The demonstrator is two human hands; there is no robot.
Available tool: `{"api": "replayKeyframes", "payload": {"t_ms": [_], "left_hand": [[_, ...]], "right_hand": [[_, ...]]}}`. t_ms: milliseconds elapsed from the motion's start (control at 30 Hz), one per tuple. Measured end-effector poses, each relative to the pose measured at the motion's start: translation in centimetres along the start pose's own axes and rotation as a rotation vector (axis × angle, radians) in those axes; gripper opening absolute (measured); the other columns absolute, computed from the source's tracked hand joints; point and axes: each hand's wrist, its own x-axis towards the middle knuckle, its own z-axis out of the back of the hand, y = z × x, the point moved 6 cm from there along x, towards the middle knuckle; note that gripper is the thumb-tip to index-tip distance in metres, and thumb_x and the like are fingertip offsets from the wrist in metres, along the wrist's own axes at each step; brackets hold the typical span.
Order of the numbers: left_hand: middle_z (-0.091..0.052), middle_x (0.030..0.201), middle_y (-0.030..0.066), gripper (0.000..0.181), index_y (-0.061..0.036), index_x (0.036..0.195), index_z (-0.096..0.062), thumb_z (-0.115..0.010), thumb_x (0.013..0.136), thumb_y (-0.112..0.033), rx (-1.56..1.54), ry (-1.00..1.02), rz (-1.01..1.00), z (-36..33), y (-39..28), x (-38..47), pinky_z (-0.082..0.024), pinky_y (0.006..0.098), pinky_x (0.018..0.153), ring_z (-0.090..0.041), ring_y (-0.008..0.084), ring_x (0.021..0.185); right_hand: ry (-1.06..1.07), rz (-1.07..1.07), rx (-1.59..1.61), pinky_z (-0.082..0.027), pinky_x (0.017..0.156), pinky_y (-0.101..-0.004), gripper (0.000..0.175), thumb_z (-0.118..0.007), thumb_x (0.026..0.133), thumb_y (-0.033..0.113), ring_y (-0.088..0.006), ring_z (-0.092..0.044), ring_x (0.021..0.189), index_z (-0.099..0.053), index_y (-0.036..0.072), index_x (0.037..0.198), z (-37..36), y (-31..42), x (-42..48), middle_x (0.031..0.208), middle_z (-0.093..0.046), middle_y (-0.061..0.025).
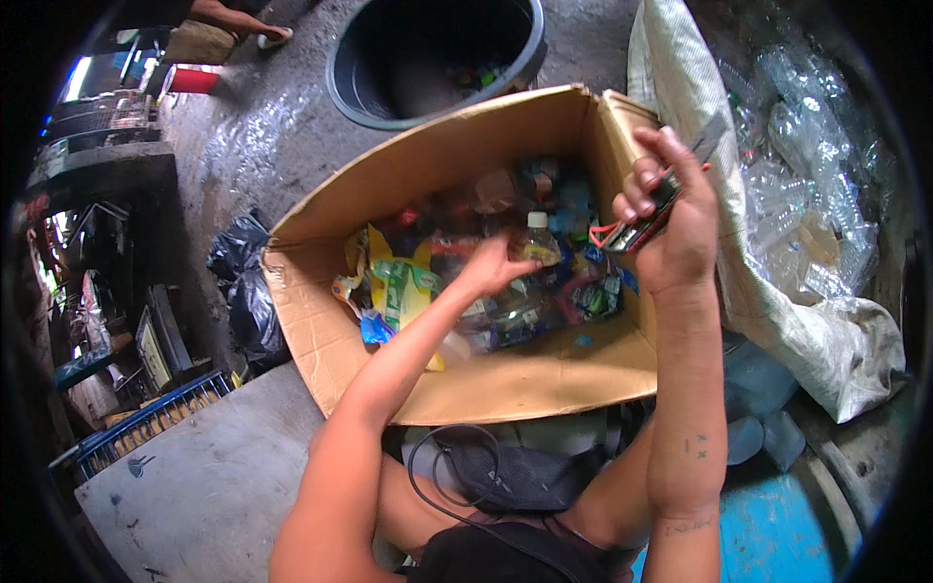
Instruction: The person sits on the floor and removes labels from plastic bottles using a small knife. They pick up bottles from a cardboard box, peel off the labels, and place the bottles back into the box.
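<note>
My left hand (pixel 490 268) reaches into a large cardboard box (pixel 525 390). Its thumb and fingers are beside a small clear plastic bottle (pixel 541 243) with a white cap and some yellowish content. The fingers are blurred, so whether they grip the bottle cannot be told. Above the box's right side, my right hand (pixel 678 197) is closed around the dark handle of a knife (pixel 649 215). Red cord or strap hangs from the handle, and the grey blade points up and away. Plastic bottles and wrappers fill the box, among them a yellow and green plastic pack (pixel 399 291).
A black plastic tub (pixel 357 109) stands beyond the box. On the right, a white woven sack (pixel 736 240) borders a heap of clear plastic bottles (pixel 816 146). A black plastic bag (pixel 251 291) lies left of the box. Another person's leg (pixel 244 20) shows at upper left.
</note>
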Motion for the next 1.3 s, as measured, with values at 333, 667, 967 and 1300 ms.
{"api": "replayKeyframes", "payload": {"t_ms": [333, 667, 967, 1300], "left_hand": [[-0.06, 0.141, 0.0117, 0.072, -0.0077, 0.147, -0.047, -0.061, 0.095, -0.056, -1.405, 0.144, 0.109, 7.7, -6.3, -12.8, -0.046, 0.0495, 0.11, -0.059, 0.0263, 0.129], [-0.066, 0.129, 0.007, 0.069, -0.0081, 0.141, -0.052, -0.049, 0.1, -0.063, -1.452, -0.017, 0.002, 10.7, -5.7, -12.8, -0.052, 0.0392, 0.1, -0.063, 0.0191, 0.119], [-0.07, 0.109, 0.0026, 0.04, -0.0002, 0.122, -0.064, -0.077, 0.093, -0.024, -0.67, -0.002, 0.139, 10.3, -7.1, -14.2, -0.052, 0.029, 0.087, -0.063, 0.0086, 0.098], [-0.061, 0.139, 0.0145, 0.089, -0.0022, 0.144, -0.051, -0.071, 0.085, -0.065, -0.244, -0.021, -0.186, 11.6, -7.9, -14.5, -0.045, 0.042, 0.106, -0.054, 0.026, 0.133]], "right_hand": [[0.48, -0.115, -1.088, -0.053, 0.082, -0.0301, 0.036, -0.073, 0.093, 0.037, -0.013, -0.067, 0.09, -0.073, 0.005, 0.108, -4.0, -5.8, -2.6, 0.095, -0.074, -0.0056], [0.568, -0.27, -1.019, -0.051, 0.084, -0.0282, 0.045, -0.083, 0.085, 0.032, -0.0107, -0.064, 0.09, -0.07, 0.001, 0.114, -5.2, -11.0, -4.3, 0.099, -0.072, -0.0042], [0.344, -0.382, -0.77, -0.034, 0.046, -0.0199, 0.034, -0.073, 0.093, 0.037, -0.0016, -0.041, 0.048, -0.067, 0.006, 0.105, -3.2, -12.3, -3.6, 0.06, -0.048, 0.0079], [0.374, -0.256, -0.744, -0.041, 0.047, -0.0192, 0.043, -0.076, 0.085, 0.038, -0.0021, -0.048, 0.05, -0.064, 0.003, 0.108, -3.1, -10.1, -2.5, 0.071, -0.059, 0.0038]]}}
